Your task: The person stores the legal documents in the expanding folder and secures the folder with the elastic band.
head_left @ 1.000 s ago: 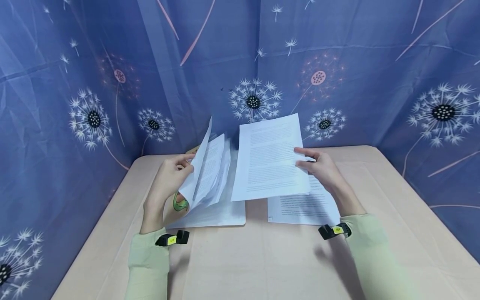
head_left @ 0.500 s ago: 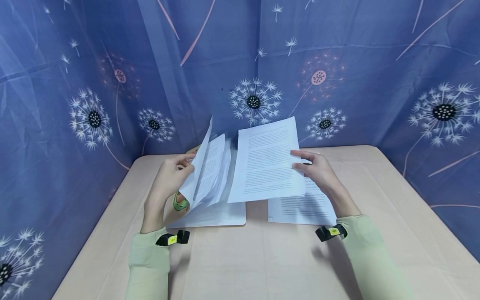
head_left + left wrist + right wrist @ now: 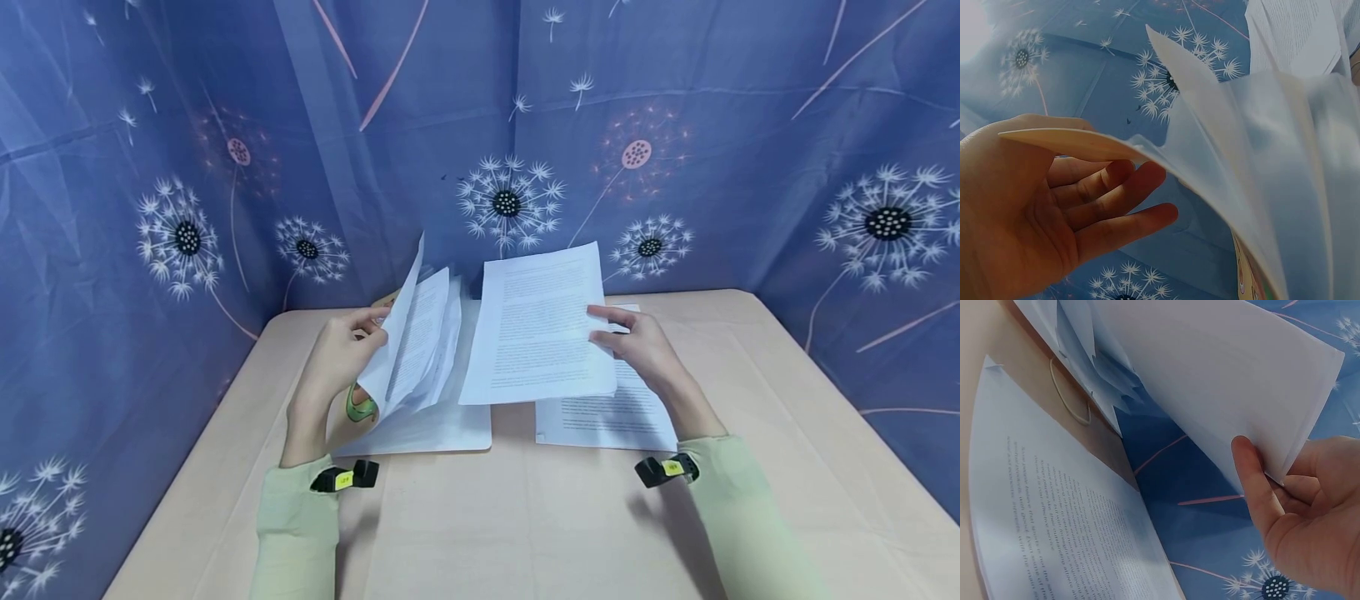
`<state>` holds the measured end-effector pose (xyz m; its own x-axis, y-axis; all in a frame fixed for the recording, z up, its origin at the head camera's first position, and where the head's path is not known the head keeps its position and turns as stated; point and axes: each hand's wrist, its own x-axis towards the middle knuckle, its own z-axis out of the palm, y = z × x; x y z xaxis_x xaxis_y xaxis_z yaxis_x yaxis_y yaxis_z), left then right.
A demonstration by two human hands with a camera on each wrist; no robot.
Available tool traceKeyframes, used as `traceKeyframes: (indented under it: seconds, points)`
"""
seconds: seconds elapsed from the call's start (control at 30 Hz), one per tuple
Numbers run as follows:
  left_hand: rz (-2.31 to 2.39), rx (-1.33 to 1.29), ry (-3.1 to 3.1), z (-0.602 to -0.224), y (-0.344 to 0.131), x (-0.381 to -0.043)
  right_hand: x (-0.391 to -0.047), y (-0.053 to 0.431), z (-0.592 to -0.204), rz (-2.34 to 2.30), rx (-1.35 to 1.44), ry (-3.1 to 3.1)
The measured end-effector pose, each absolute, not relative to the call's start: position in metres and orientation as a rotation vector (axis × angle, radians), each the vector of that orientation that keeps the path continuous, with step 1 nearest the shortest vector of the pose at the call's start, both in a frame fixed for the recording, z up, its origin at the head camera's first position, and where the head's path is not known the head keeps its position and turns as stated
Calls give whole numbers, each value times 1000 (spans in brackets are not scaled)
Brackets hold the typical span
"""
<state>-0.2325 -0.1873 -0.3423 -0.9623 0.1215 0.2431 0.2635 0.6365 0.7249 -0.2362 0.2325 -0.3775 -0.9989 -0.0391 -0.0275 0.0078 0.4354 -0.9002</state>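
Observation:
My left hand (image 3: pixel 341 354) pinches the raised leaves of an open folder (image 3: pixel 450 429) between thumb and fingers. In the left wrist view its tan cover (image 3: pixel 1094 142) passes between thumb and fingers, beside translucent leaves (image 3: pixel 1266 125). Printed pages (image 3: pixel 420 321) fan out inside the folder, and a green drawing shows on its cover. On the other side, my right hand (image 3: pixel 645 346) pinches printed sheets (image 3: pixel 543 325) by their right edge, thumb on the near face in the right wrist view. They hang tilted, their left edge overlapping the folder in the head view.
Another printed sheet (image 3: pixel 592 423) lies on the cloth-covered table (image 3: pixel 510 525), partly under the held sheets. A thin elastic cord (image 3: pixel 1067 394) loops out beside the folder. A blue dandelion-print curtain (image 3: pixel 420 167) stands behind the table and along both sides.
The right hand and its sheets have sunk slightly, shifting left and then a little back right. The left hand and the folder stay in place.

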Motion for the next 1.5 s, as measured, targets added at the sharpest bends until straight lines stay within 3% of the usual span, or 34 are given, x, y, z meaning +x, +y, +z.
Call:
traceKeyframes:
  seconds: [1.5]
  points:
    - [-1239, -350, -2682, -343, -186, -234, -251, 178, -391, -1652, -213, 2518]
